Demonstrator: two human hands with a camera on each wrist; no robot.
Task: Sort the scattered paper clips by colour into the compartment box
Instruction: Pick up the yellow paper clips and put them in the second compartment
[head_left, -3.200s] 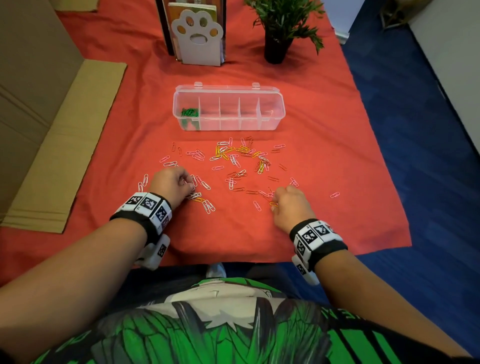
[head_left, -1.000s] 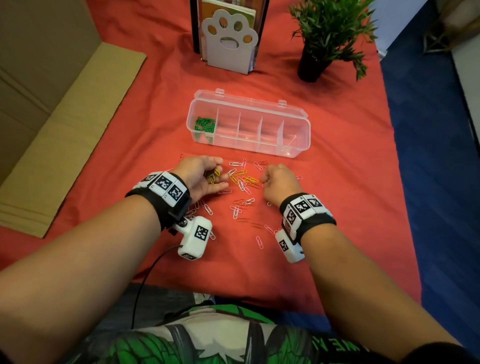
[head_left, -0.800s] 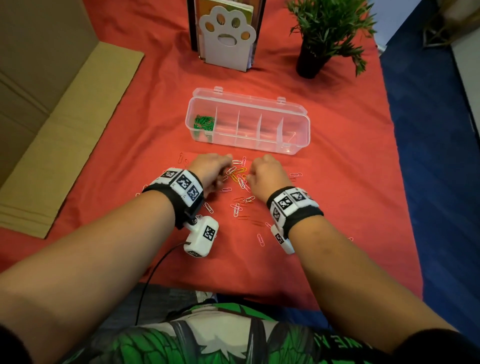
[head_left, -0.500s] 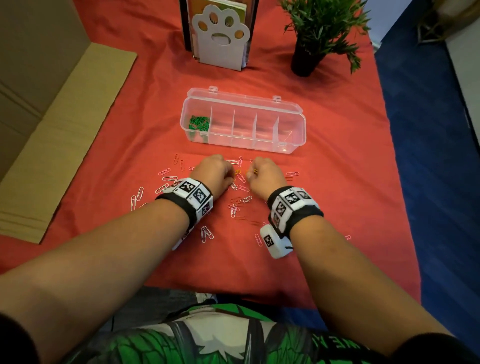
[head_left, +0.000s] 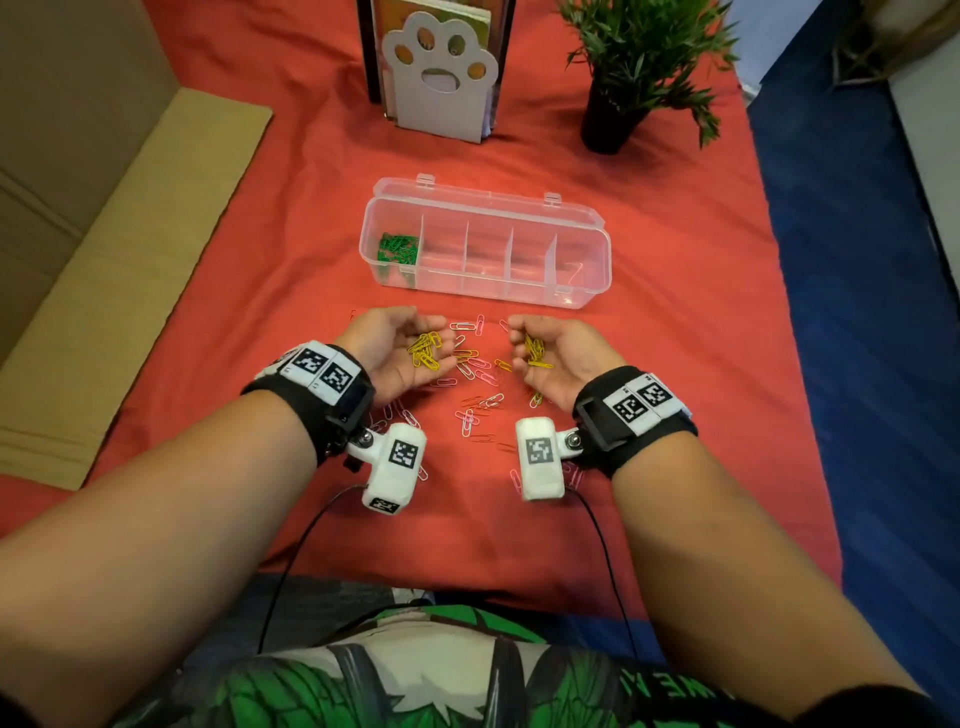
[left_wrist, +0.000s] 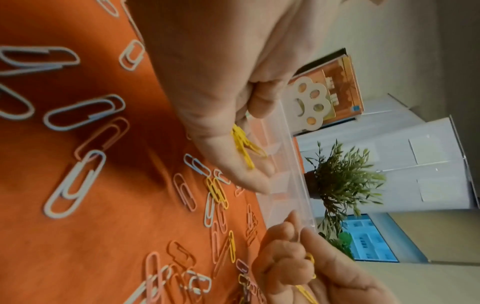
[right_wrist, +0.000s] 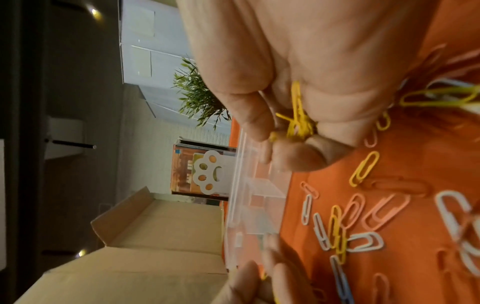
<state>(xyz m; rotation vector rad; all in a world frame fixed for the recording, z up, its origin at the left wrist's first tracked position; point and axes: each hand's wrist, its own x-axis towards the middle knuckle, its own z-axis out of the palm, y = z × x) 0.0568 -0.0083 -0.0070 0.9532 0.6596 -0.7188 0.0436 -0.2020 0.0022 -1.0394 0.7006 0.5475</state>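
A clear compartment box (head_left: 582, 236) (left_wrist: 293, 164) (right_wrist: 249, 195) lies open on the red cloth, with green clips (head_left: 397, 249) in its leftmost compartment. Just in front of it my left hand (head_left: 421, 343) (left_wrist: 255, 144) is turned palm up, fingers curled round a bunch of yellow clips (head_left: 427, 353) (left_wrist: 244, 148). My right hand (head_left: 524, 353) (right_wrist: 280, 139) faces it, gripping more yellow clips (head_left: 535, 351) (right_wrist: 298, 119). White, pink, red and yellow scattered clips (head_left: 475, 369) (right_wrist: 363, 216) lie between and under the hands.
A paw-shaped bookend with books (head_left: 441, 78) and a potted plant (head_left: 623, 78) stand behind the box. Flattened cardboard (head_left: 104, 260) lies along the left. The cloth's right edge drops to a blue floor (head_left: 857, 364).
Both hands were palm down on the clips, gathering yellow ones. They have now lifted and turned palm up, each holding a bunch of yellow clips.
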